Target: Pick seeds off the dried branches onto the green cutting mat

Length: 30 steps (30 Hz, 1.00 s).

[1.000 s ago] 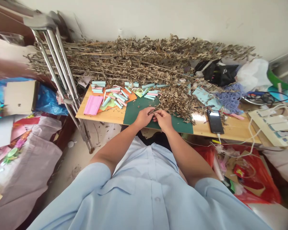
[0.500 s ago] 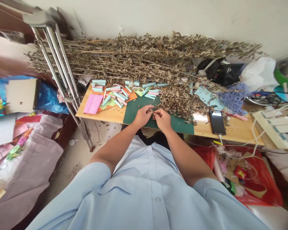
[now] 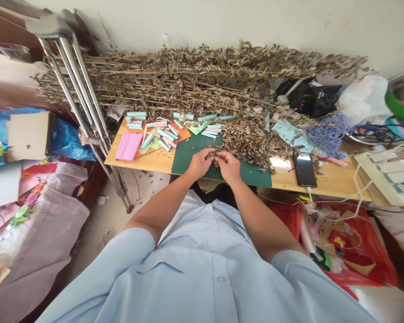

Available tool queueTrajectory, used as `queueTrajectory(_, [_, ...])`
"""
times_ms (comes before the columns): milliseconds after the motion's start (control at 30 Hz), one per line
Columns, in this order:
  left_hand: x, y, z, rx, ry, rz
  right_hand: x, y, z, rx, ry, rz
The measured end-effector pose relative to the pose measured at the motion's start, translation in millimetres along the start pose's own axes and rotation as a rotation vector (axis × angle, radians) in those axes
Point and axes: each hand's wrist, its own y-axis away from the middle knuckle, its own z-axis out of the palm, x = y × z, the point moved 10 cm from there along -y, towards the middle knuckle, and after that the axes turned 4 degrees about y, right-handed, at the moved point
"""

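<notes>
Over the front of a dark green mat point(image 3: 185, 162), my left hand point(image 3: 201, 163) and my right hand point(image 3: 229, 167) meet fingertip to fingertip. Both are closed in a pinch on a small bit of dried leaf, mostly covered by the fingers. Just beyond my right hand lies a heap of loose dried leaves point(image 3: 247, 141), spilling over the mat's right part. Left of the mat are several small blue and pink paper rolls point(image 3: 164, 134) on coloured sheets, beside a pink paper stack point(image 3: 129, 146).
Long dried leafy stalks point(image 3: 188, 85) fill the back of the wooden table point(image 3: 148, 166). To the right are a phone point(image 3: 305, 169) on a cable, purple cord point(image 3: 330, 134) and a power strip point(image 3: 387, 175). Metal crutches point(image 3: 84, 89) lean at the left end.
My hands stay together in nearly the same place, with the fingers shifting slightly at the pinch. The view has tilted a little; nothing on the table has visibly moved.
</notes>
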Motion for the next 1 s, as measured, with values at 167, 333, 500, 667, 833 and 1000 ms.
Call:
queueTrajectory(167, [-3.2,0.2,-1.3,-0.014,0.058,-0.007,-7.1,3.2,5.1,-0.031,0.126,-0.042])
queueTrajectory(333, [-0.5,0.7,-2.9,0.003,0.025,-0.025,-10.9,7.6,5.8,-0.040,0.241,-0.098])
queueTrajectory(500, [0.8,1.0,-1.5,0.004,0.020,-0.024,-13.6,9.1,2.8,-0.023,0.296,-0.092])
queueTrajectory(667, [-1.0,-0.1,-3.5,0.013,0.006,-0.041,-12.1,8.5,2.3,-0.028,0.233,-0.060])
queueTrajectory(833, [1.3,0.5,-3.3,0.003,0.005,-0.015,-15.6,9.4,4.7,-0.026,0.267,-0.152])
queueTrajectory(1000, [-0.8,1.9,-2.0,0.004,0.009,-0.020,-25.0,12.7,6.1,-0.018,0.352,-0.256])
